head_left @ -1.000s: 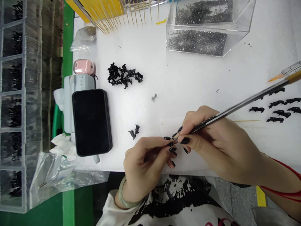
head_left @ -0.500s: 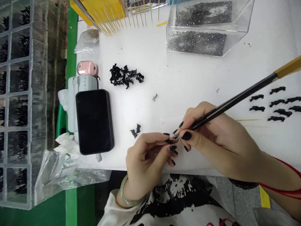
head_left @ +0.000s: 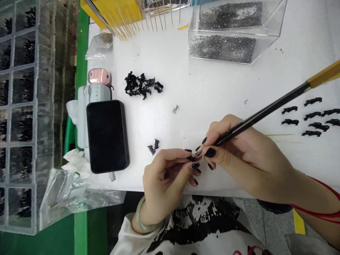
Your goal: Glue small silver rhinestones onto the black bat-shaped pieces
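My left hand (head_left: 166,180) pinches a tiny black plastic part (head_left: 191,159) between thumb and fingertips near the table's front edge. My right hand (head_left: 239,156) grips a long thin stick (head_left: 268,111) that is dark along most of its length and yellow at the far end; its tip meets the small part. Two loose black parts (head_left: 153,146) lie just left of my left fingers. A heap of the same black parts (head_left: 142,85) sits farther back on the white table (head_left: 212,92).
A black phone (head_left: 107,136) rests on a white device at the left, with a pink item (head_left: 98,75) behind it. A clear box of grey grains (head_left: 225,47) stands at the back. Finished black pieces (head_left: 309,118) lie in rows at right. Clear compartment trays (head_left: 23,117) stand far left.
The stick's far end has tilted slightly; both hands stay together at the small part, nearly still. The view shifted a little.
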A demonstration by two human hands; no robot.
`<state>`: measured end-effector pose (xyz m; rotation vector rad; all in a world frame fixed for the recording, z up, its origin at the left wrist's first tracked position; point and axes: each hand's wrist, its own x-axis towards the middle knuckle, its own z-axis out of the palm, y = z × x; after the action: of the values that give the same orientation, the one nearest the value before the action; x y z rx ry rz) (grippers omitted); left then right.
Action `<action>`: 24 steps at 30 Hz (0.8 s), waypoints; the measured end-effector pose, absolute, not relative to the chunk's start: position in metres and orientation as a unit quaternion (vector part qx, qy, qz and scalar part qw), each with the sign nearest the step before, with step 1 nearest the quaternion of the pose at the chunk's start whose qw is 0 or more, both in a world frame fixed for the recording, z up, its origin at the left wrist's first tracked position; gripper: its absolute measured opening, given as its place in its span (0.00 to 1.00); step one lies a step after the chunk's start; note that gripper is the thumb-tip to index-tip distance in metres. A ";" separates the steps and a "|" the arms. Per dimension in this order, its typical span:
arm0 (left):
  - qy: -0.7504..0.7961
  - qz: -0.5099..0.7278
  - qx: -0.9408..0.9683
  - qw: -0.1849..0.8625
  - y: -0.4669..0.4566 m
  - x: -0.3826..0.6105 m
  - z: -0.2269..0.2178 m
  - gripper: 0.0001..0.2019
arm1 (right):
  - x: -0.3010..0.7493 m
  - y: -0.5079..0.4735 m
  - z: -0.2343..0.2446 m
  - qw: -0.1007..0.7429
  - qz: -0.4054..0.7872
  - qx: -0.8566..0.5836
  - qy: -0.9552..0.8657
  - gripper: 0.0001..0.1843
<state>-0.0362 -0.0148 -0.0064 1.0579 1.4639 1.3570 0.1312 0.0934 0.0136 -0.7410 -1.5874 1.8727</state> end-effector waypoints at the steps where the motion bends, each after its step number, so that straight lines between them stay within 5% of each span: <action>1: 0.584 0.543 0.423 0.429 -0.015 -0.036 -0.006 0.15 | 0.131 0.093 0.014 0.286 0.696 -0.278 -0.596 0.05; 24: 0.575 0.543 0.426 0.439 -0.017 -0.036 -0.008 0.16 | 0.131 0.093 0.014 0.289 0.681 -0.277 -0.613 0.08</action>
<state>-0.0364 -0.0168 -0.0078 1.0588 1.4275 1.3496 0.1305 0.0931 0.0140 -0.7393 -1.6350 1.8189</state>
